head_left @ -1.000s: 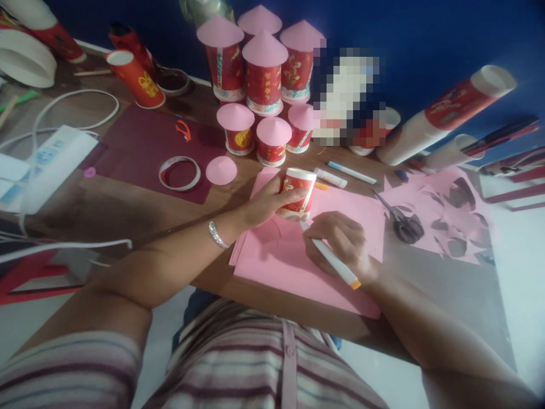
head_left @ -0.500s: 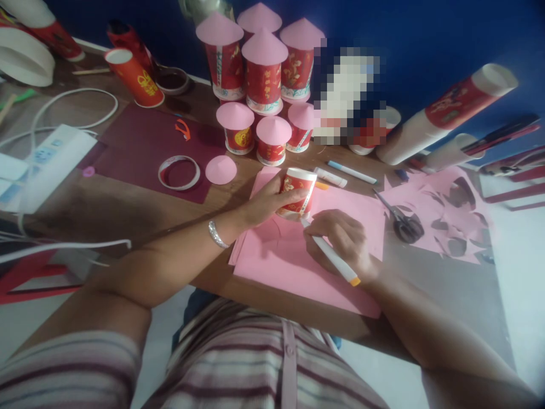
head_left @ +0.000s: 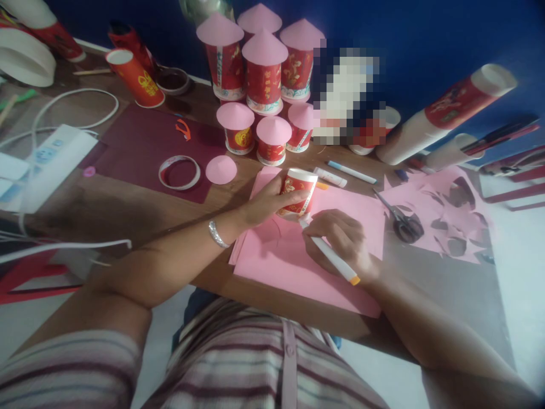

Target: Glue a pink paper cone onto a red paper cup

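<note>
My left hand (head_left: pixel 266 201) is wrapped round a short red paper cup (head_left: pixel 299 184) with a white rim and gold pattern, held tilted above pink paper sheets (head_left: pixel 272 261). In my right hand (head_left: pixel 340 236) is a white marker (head_left: pixel 332 258) with an orange end; its tip is at the cup's lower edge, though whether it touches is hard to tell. Behind the cup lie a glue stick (head_left: pixel 331 177), a blue-and-white marker (head_left: pixel 352 172) and an orange cap (head_left: pixel 322 186). A loose pink paper cone (head_left: pixel 221 170) rests to the left.
Several red cylinders with pink cone roofs (head_left: pixel 264 74) stand at the back. Scissors (head_left: pixel 402 221) lie on cut pink scraps (head_left: pixel 451 216) at right. A patterned ring (head_left: pixel 179 172) and orange clippers (head_left: pixel 183 129) are on a dark red sheet (head_left: pixel 140 147). White cables (head_left: pixel 76 94) run at left.
Almost nothing differs. The cup and the marker tip at its lower edge have shifted very slightly; both hands keep their hold.
</note>
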